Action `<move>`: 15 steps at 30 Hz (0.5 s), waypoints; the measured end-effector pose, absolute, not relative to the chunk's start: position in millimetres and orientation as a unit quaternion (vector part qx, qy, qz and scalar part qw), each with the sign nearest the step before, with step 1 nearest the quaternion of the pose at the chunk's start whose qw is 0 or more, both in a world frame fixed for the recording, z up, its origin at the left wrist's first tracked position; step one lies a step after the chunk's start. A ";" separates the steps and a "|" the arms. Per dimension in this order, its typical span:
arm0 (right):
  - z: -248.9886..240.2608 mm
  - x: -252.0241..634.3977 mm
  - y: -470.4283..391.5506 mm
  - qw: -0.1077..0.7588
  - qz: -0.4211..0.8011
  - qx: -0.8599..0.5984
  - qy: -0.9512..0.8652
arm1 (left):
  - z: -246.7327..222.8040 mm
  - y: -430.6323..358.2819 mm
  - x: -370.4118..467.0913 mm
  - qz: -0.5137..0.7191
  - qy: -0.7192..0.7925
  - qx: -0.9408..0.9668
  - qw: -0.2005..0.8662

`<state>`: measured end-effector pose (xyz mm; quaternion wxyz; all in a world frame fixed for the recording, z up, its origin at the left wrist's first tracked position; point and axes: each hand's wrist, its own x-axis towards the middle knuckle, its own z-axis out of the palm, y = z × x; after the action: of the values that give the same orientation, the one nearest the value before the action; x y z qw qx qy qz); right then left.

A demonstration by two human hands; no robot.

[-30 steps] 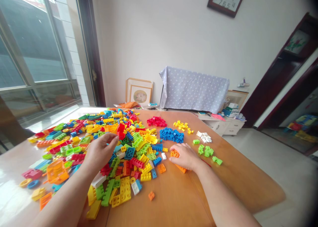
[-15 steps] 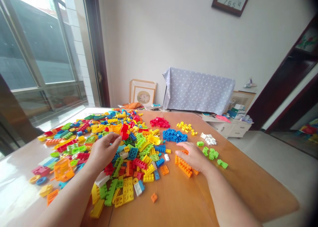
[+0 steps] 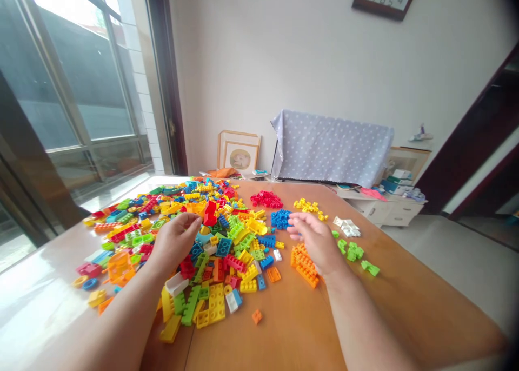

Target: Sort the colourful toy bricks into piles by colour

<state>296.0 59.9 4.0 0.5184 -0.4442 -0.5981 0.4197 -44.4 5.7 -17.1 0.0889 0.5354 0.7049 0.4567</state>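
Note:
My left hand [image 3: 178, 238] hovers over the large mixed pile of toy building bricks [image 3: 227, 276], its thumb and fingertips pinched together. Whether anything small sits in that pinch is hidden. Just beyond the fingertips is an upright red brick [image 3: 210, 214]. My right hand [image 3: 314, 240] is above a cluster of orange bricks [image 3: 304, 265], fingers extended and apart from the thumb, with nothing visible in them. Its fingertips overlap the right side of a heap of small blue bricks [image 3: 279, 218] in view, partly covering it.
Farther back are heaps of red bricks [image 3: 266, 199] and yellow bricks [image 3: 308, 206]. White bricks [image 3: 347, 226] and green bricks [image 3: 354, 251] lie to the right. A single orange brick [image 3: 257, 316] rests on the wooden table [image 3: 292, 328] near the front.
My right hand has lifted off the orange bricks and shifted toward the blue heap. My left hand keeps its pinch over the pile. The view has turned slightly left.

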 end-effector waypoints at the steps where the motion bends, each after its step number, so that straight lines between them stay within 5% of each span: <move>1: 0.9 284.5 57.7 0.494 0.429 -0.437 -0.617 | -16.6 5.1 -43.4 0.450 0.706 0.540 0.088; 15: -51.9 222.5 36.9 0.316 0.211 -0.334 -0.863 | -34.6 11.0 -24.7 0.260 0.593 0.762 0.020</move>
<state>222.5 36.9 -51.9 0.3158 -0.3341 -0.8627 0.2106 -24.7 11.0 -34.6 0.0197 0.7615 0.5935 0.2597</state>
